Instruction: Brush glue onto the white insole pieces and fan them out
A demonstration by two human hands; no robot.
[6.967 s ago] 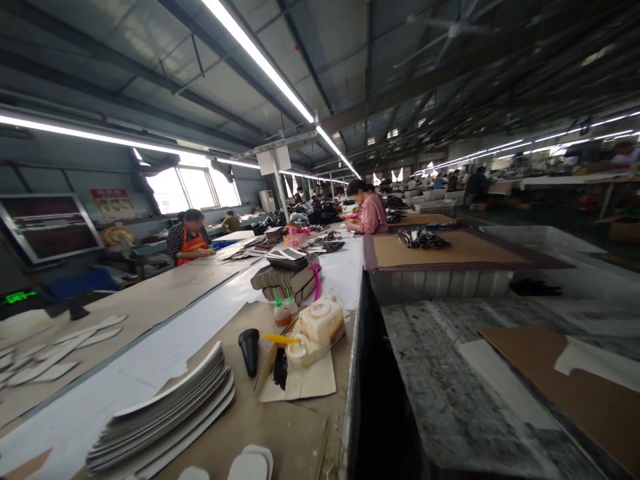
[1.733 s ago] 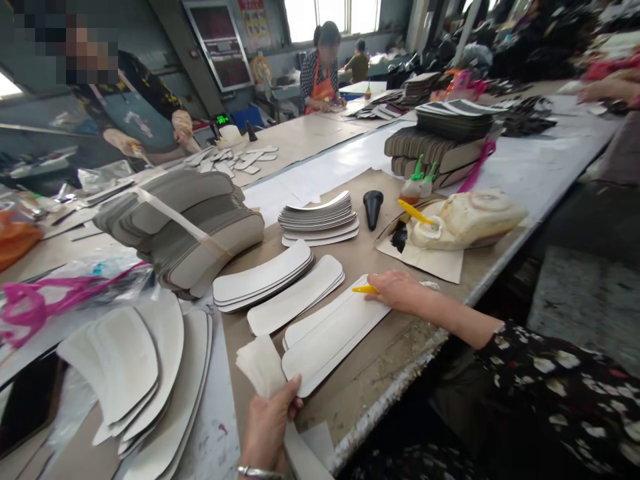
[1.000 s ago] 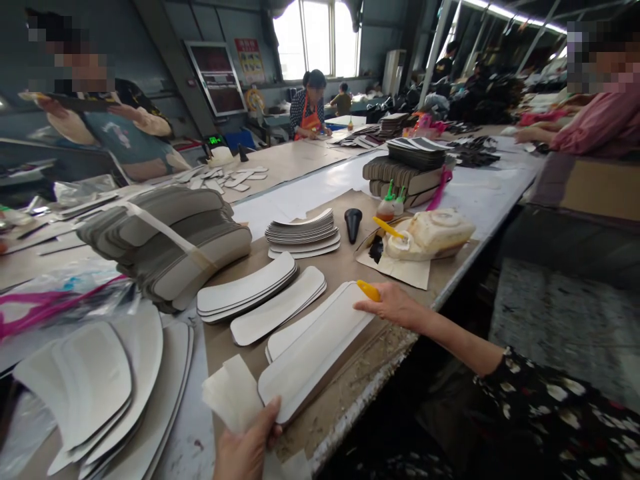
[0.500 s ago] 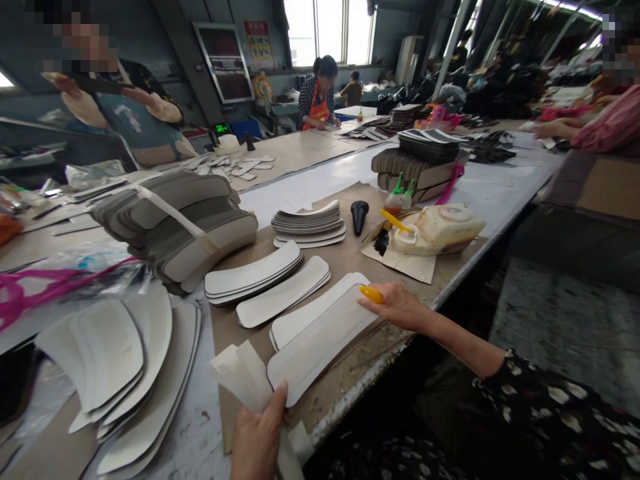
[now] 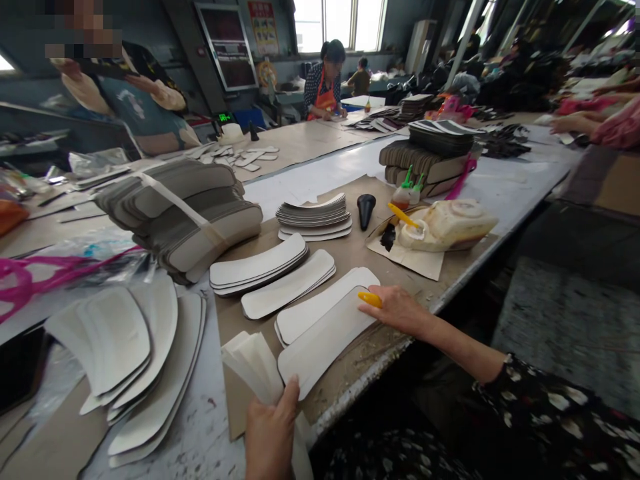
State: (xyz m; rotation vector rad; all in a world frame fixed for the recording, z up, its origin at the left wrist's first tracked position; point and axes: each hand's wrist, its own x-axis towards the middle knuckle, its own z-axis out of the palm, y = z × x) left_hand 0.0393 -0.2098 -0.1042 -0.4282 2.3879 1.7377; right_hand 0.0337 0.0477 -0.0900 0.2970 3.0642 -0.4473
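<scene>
My right hand (image 5: pixel 400 311) is closed round a yellow-handled tool (image 5: pixel 369 299) at the far end of a long white curved panel (image 5: pixel 323 347). The tool's working end is hidden. My left hand (image 5: pixel 271 430) grips a bundle of thin white strips (image 5: pixel 256 365), with its thumb at the panel's near corner. Just behind lies another white panel (image 5: pixel 300 317), partly covered by the front one. Further back are a small overlapping set of panels (image 5: pixel 285 287) and a curved stack (image 5: pixel 255 267).
A glue container (image 5: pixel 457 223) with a second yellow handle stands at the right, near the table edge (image 5: pixel 380 373). Beside it are a black cone (image 5: pixel 367 210) and green-tipped bottles (image 5: pixel 404 193). A strapped grey stack (image 5: pixel 200 207) and larger white panels (image 5: pixel 150 360) lie left. Co-workers sit or stand beyond.
The view has shifted slightly, so the table things sit a little further right. Both hands keep their holds; the yellow-handled tool stays near the panel's far end.
</scene>
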